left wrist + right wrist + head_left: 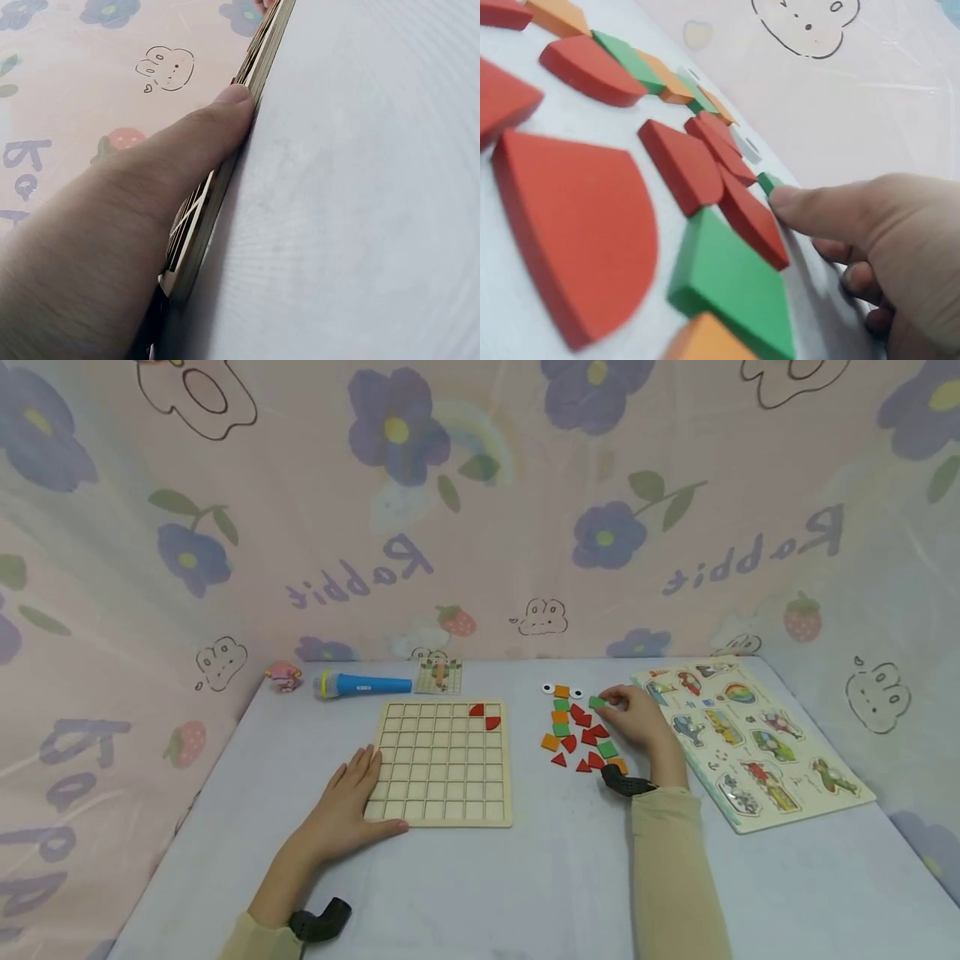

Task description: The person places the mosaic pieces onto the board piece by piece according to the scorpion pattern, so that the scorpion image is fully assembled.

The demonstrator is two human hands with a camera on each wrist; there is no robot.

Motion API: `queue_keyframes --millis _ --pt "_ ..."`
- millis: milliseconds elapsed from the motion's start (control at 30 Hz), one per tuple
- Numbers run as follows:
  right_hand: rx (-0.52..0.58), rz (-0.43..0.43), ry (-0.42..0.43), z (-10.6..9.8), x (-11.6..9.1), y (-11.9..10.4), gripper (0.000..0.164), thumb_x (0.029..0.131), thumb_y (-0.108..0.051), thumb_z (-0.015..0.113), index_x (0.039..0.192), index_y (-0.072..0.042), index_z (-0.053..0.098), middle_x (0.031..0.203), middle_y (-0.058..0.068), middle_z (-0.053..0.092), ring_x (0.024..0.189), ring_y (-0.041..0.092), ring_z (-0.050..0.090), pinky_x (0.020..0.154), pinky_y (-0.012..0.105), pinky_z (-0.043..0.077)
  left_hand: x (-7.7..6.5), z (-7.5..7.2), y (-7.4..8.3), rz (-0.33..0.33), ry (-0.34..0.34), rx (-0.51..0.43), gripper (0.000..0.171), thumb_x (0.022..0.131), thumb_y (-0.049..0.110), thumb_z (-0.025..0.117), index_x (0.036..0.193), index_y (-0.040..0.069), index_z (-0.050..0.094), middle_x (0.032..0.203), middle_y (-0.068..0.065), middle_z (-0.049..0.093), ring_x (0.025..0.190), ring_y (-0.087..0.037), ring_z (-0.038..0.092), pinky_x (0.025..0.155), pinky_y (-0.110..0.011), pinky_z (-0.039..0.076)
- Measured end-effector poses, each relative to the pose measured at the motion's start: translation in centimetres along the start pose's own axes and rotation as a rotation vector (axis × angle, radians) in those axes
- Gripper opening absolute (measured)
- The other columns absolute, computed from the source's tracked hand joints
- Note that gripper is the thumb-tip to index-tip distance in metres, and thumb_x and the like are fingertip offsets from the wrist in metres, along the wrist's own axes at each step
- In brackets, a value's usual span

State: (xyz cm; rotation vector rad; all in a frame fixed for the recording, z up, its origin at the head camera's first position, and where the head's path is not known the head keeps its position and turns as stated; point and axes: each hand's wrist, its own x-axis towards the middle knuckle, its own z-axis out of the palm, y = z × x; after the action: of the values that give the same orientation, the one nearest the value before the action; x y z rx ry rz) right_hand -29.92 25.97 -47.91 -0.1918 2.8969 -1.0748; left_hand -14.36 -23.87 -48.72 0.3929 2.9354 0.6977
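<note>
Green tile [597, 702] before "Rabbit" backdrop [517, 527]

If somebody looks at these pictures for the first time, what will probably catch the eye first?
Probably the bright red, green and orange pieces scattered right of the wooden grid board, where the right hand pinches a green piece. Next, two red pieces stand out on the pale board, near its far right corner. The blue microphone lying beyond the board's far left corner may also draw attention.
</note>
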Motion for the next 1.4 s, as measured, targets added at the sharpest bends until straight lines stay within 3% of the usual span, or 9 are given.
queue_keyframes --millis 400,733,867,1067,1200,1400 --pt "0.02 0.033 0.016 -0.7 0.1 -1.3 0.041 0.105 -0.032 0.068 0.133 -0.001 0.067 0.122 0.021 0.065 0.106 0.035 0.061 0.091 0.048 0.05 0.4 0.1 -0.2 -0.005 -0.011 0.005 0.133 0.08 0.078 0.075 0.167 -0.003 0.017 0.176 -0.022 0.01 0.164 -0.04 0.005 0.131 -0.06 0.006" --pt "0.08 -0.156 0.056 -1.5 0.3 -7.6 0.036 0.103 -0.03 0.071 0.129 -0.004 0.07 0.12 0.018 0.068 0.101 0.032 0.062 0.08 0.04 0.051 0.1 -0.3 0.1 0.013 0.01 0.007 0.13 0.082 0.076 0.075 0.166 -0.005 0.019 0.175 -0.025 0.013 0.163 -0.044 0.009 0.129 -0.064 0.01" --pt "0.108 -0.185 0.018 0.1 0.6 -10.2 0.033 0.102 -0.028 0.074 0.127 -0.006 0.072 0.119 0.015 0.067 0.099 0.029 0.061 0.077 0.038 0.051 0.0 -0.4 0.1 0.005 0.009 0.003 0.13 0.082 0.076 0.075 0.166 -0.005 0.019 0.175 -0.026 0.013 0.163 -0.044 0.009 0.129 -0.064 0.01" --pt "0.117 -0.248 -0.045 4.4 1.0 -13.4 0.032 0.099 -0.028 0.077 0.123 -0.007 0.075 0.114 0.011 0.069 0.1 0.027 0.057 0.083 0.037 0.048 0.0 -0.1 -0.3 -0.016 0.002 -0.004 0.132 0.08 0.077 0.075 0.167 -0.005 0.017 0.176 -0.024 0.01 0.164 -0.042 0.007 0.13 -0.064 0.008" --pt "0.122 -0.256 -0.101 7.0 1.2 -14.4 0.029 0.097 -0.029 0.079 0.119 -0.01 0.078 0.11 0.007 0.069 0.099 0.025 0.054 0.08 0.036 0.046 0.0 0.1 -0.3 -0.004 0.0 -0.007 0.132 0.081 0.078 0.074 0.167 -0.004 0.017 0.176 -0.023 0.01 0.164 -0.041 0.006 0.13 -0.063 0.007" --pt "0.128 -0.29 -0.118 9.6 1.3 -14.5 0.026 0.093 -0.024 0.084 0.113 -0.008 0.079 0.1 0.006 0.067 0.085 0.02 0.053 0.071 0.031 0.044 -0.1 0.1 -0.1 0.008 0.009 -0.004 0.131 0.081 0.077 0.075 0.167 -0.004 0.019 0.175 -0.025 0.013 0.164 -0.042 0.009 0.13 -0.063 0.009"
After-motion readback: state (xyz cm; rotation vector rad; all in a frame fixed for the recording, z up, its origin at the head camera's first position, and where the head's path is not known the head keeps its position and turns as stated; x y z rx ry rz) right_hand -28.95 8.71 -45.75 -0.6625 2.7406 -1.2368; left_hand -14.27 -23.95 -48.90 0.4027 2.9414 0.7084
